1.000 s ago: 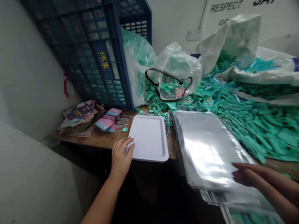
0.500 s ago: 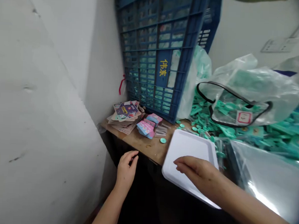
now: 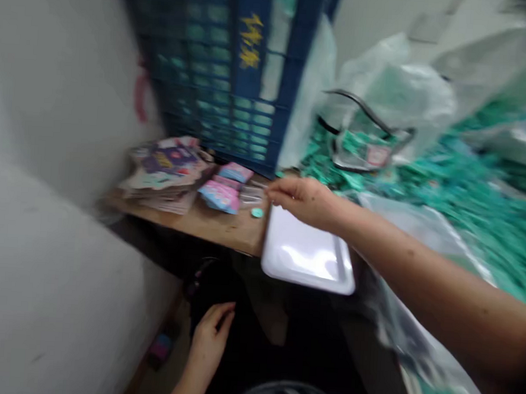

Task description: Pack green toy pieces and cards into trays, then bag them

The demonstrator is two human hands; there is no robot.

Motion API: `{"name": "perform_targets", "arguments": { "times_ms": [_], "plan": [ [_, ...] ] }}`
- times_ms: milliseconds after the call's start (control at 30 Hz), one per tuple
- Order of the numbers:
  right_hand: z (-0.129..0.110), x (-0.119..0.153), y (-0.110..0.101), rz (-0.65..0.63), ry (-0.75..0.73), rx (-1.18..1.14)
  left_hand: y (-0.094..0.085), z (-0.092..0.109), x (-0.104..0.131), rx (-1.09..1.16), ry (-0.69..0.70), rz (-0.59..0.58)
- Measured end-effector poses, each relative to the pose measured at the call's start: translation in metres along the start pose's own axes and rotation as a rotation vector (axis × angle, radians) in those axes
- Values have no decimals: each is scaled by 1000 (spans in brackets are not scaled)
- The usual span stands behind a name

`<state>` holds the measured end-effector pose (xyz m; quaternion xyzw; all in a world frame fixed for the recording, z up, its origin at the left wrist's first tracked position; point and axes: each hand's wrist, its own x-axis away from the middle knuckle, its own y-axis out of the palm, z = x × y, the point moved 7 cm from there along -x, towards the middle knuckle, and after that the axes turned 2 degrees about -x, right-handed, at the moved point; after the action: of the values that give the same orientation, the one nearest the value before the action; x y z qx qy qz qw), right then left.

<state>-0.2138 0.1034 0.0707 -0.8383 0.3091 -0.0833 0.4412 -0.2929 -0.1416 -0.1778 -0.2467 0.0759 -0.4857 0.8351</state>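
The work is looking early: the right hand [image 3: 307, 201] is hovering over the twelve o'clock end of the white tray [image 3: 300, 241] on the worktop [image 3: 238, 234], maybe pinching something, I can't tell, clear tubes [image 3: 250, 195] are lying outside at ten o'clock, and the left hand [image 3: 210, 337] is hanging loose.

The tray [image 3: 300, 241] looks glossy plastic (smooth, too), the tabletop [image 3: 225, 227] matt wood.

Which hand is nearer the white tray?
Right. In view, the right hand is over the white tray's far end; the left hand is below and left of it.
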Motion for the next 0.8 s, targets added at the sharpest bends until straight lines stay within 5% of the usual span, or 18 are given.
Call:
{"name": "perform_targets", "arguments": {
  "times_ms": [100, 167, 267, 333, 433, 533, 667, 800],
  "plan": [
    [39, 72, -74, 222, 195, -112, 21, -5, -7, -42, -10, -186],
    [66, 150, -128, 442, 361, -167, 36, -5, -18, -89, -15, -280],
    [102, 306, -188, 850, 599, -202, 58, 0, -30, -225, 0, -378],
    [133, 428, -191, 1098, 817, -272, 74, 12, -32, -305, 64, -426],
    [180, 603, -129, 1263, 1262, -425, 101, 34, -23, -389, 154, -481],
    [202, 733, -18, 1279, 1690, -604, 132, 57, -4, -451, 244, -525],
    [206, 797, 111, 1186, 1905, -782, 170, 78, 24, -481, 353, -627],
    [218, 797, 171, 1188, 1874, -906, 185, 86, 37, -516, 393, -692]
  ]
}}
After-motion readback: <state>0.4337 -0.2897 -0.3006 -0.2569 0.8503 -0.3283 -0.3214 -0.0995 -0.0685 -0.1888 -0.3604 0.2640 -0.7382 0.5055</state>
